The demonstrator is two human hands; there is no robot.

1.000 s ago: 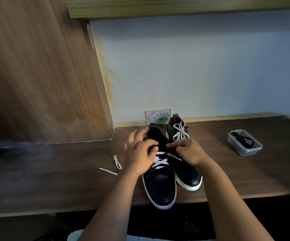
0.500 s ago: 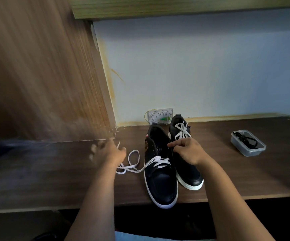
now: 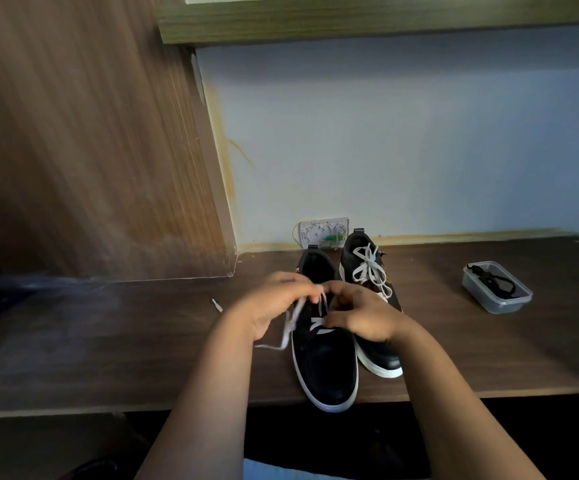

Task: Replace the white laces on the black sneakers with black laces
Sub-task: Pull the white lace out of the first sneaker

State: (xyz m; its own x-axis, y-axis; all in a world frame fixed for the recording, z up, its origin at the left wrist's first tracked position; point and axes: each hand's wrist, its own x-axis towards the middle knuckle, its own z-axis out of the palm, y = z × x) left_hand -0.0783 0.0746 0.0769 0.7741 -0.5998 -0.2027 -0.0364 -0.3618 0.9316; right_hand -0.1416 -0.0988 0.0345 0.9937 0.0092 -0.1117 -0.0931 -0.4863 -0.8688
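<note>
Near sneaker: black smooth leather-look low sneaker with a white rubber sole [image 3: 326, 368], nearer of 2, toe at the front edge of the dark brown wood-grain desk [image 3: 108, 341], heel toward the wall.
White lace: flat woven white shoelace [image 3: 290, 327], partly threaded in the near sneaker's lower eyelets; a loose length runs off its left side, blurred, and trails onto the desk, where a tip lies further left.
Left hand: left hand [image 3: 274, 303], above the near sneaker's lacing; fingers curled, pinching the white lace near the fingertips.
Right hand: right hand [image 3: 357, 313], touching the left hand over the same lacing; fingers bent inward at the lace, but whether they grip it cannot be told.
Far sneaker: matching black sneaker with a white sole [image 3: 373, 271], just beside the near one on its right and set further back, partly hidden by the right hand; its white lace is fully threaded and tied in a bow.
Black laces: thin black cords coiled inside a clear rectangular plastic tub with rounded corners [image 3: 496, 287], well apart from the sneakers, on the desk's right side.
Wall plate: white rectangular plate with a green part [image 3: 322, 233], on the pale blue wall [image 3: 402, 133] just behind the sneakers' heels.
Side panel: tall brown wood-grain panel [image 3: 83, 140], upright at the left, meeting the desk's rear.
Shelf: olive-green wooden board [image 3: 350, 19], horizontal above the wall.
</note>
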